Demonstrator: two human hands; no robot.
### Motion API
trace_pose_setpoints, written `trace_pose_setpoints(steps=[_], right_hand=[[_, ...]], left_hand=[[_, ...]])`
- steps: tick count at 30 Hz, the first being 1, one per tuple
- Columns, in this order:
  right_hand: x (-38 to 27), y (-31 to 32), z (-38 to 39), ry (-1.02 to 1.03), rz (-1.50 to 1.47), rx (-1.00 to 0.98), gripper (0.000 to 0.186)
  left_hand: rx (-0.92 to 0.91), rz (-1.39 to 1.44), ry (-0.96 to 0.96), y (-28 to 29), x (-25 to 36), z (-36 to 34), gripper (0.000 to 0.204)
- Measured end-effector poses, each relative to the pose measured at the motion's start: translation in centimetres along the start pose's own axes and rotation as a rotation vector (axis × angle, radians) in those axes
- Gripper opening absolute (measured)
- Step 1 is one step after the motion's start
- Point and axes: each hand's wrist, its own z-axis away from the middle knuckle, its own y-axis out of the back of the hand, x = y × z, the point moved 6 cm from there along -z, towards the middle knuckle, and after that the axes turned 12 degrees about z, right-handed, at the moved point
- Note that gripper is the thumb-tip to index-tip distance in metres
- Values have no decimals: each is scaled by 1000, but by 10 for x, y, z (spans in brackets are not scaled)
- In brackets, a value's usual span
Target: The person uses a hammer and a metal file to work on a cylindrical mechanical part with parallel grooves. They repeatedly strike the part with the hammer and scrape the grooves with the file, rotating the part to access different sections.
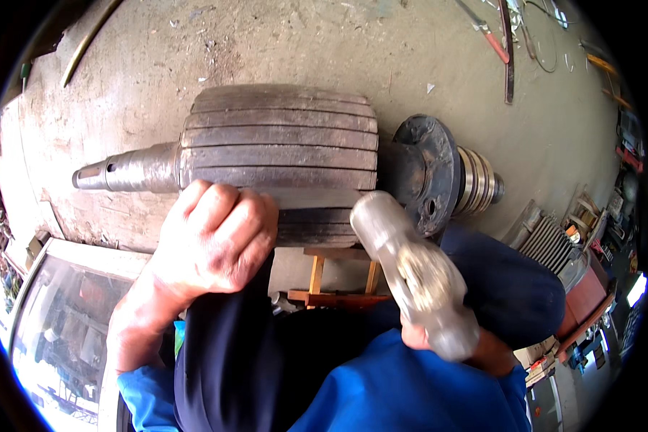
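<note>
My left hand (219, 234) is closed in a fist around a flat grey metal bar (313, 198), which lies lengthwise along the near side of a slotted rotor (281, 137). Below the rotor's right end, my right hand (415, 335) grips a hammer, mostly hidden behind the hammer's head (403, 259). That steel head is slightly blurred, and the wooden handle end shows in its middle. One face of it is close to the bar's right end; whether they touch I cannot tell. The rotor's shaft (133, 171) extends left, and a dark flange (428, 173) with metal rings (477, 181) sits at the right.
A wooden stand (317, 277) shows under the rotor, between my legs. At the lower left is a white-framed glass panel (75, 324). A finned grey part (547, 245) and boxes crowd the right side. A red-handled tool (495, 47) and a dark bar (509, 65) lie on the far floor.
</note>
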Motion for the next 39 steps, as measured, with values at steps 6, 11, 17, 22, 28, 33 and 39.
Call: trace_pose_setpoints(steps=[6, 11, 17, 22, 28, 33, 39], right_hand=[[1, -3, 10, -143, -133, 113, 36], [7, 25, -25, -356, -342, 66, 53], [73, 48, -124, -413, -156, -202, 65], [149, 29, -181, -483, 215, -433, 57], [23, 96, -203, 492, 1089, 33, 41], [-6, 120, -172, 311, 474, -65, 44], [-39, 22, -128, 347, -288, -267, 72]], left_hand=[[-40, 73, 64, -3, -12, 2, 29], [-111, 15, 200, 19, -36, 37, 36], [18, -481, 715, 101, -90, 192, 28], [688, 79, 917, 87, -86, 226, 13], [1142, 807, 1106, 83, -63, 257, 21], [1267, 1279, 901, 82, -44, 177, 21], [761, 1544, 1020, 19, -25, 48, 34]])
